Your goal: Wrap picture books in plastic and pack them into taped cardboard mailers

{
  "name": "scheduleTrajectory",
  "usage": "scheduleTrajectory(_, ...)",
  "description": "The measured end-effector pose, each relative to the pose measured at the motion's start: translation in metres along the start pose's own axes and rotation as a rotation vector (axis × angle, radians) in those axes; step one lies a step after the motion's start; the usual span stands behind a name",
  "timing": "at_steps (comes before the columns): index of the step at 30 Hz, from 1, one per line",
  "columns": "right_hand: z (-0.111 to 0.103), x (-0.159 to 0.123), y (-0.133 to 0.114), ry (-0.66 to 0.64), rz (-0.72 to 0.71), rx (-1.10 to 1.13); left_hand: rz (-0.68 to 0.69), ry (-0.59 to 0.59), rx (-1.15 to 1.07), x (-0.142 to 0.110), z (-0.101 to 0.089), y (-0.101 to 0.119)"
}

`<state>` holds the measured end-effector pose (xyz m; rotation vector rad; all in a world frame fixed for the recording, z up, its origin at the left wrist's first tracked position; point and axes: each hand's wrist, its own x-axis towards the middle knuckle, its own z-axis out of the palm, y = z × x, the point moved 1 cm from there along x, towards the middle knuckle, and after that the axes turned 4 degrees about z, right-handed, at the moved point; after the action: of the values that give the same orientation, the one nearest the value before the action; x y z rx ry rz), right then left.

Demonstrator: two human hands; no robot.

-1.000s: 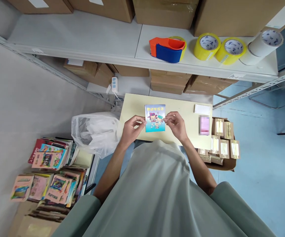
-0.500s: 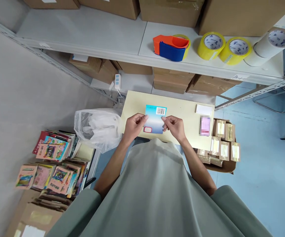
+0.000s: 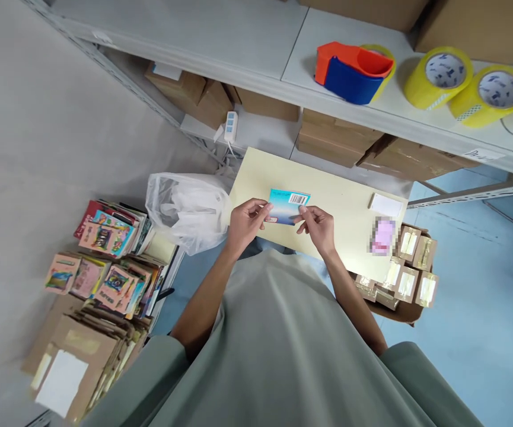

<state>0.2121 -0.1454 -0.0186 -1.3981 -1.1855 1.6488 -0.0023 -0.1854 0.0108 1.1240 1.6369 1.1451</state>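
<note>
A thin blue-and-white book (image 3: 284, 206) with a barcode at its upper right is held over the cream table (image 3: 258, 172). My left hand (image 3: 248, 225) pinches its left edge between thumb and fingers. On its right edge, my right hand (image 3: 317, 228) grips it the same way. The book's face is tipped, so it looks short from here, and a red-framed label shows partly at its lower left. What is on its other side is hidden.
Left of the table hangs a white plastic bag (image 3: 189, 207), with stacked books (image 3: 109, 231) beyond. A white box (image 3: 386, 204) and a blurred pink item (image 3: 383, 235) lie on the table's right. A carton of small boxes (image 3: 429, 289) stands beside it. A tape dispenser (image 3: 354, 77) sits on the shelf.
The view has swung, so the shelf and table look more slanted. The book has tilted and looks shorter, with both hands still on its edges.
</note>
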Motion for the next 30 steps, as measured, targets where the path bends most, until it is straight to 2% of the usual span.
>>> scheduleTrajectory(8, 0.032, 0.014, 0.018, -0.038, -0.005, -0.055, -0.031, 0.009, -0.03, 0.001, -0.037, -0.035)
scheduleTrajectory(15, 0.083, 0.045, 0.042, -0.059, -0.025, -0.106, -0.024, -0.02, -0.013, 0.028, -0.072, -0.083)
scheduleTrajectory(18, 0.101, 0.062, 0.041, -0.011, -0.057, -0.155, -0.004, -0.055, 0.027, 0.045, -0.087, -0.094)
scheduleTrajectory(22, 0.114, 0.084, 0.034, 0.14, -0.095, -0.253, 0.048, -0.08, 0.086, 0.068, -0.108, -0.1)
scheduleTrajectory(25, 0.121, 0.093, 0.031, 0.181, -0.087, -0.333, 0.064, -0.118, 0.165, 0.077, -0.128, -0.106)
scheduleTrajectory(30, 0.145, 0.085, 0.035, 0.133, -0.039, -0.388, 0.048, -0.199, 0.422, 0.072, -0.175, -0.128)
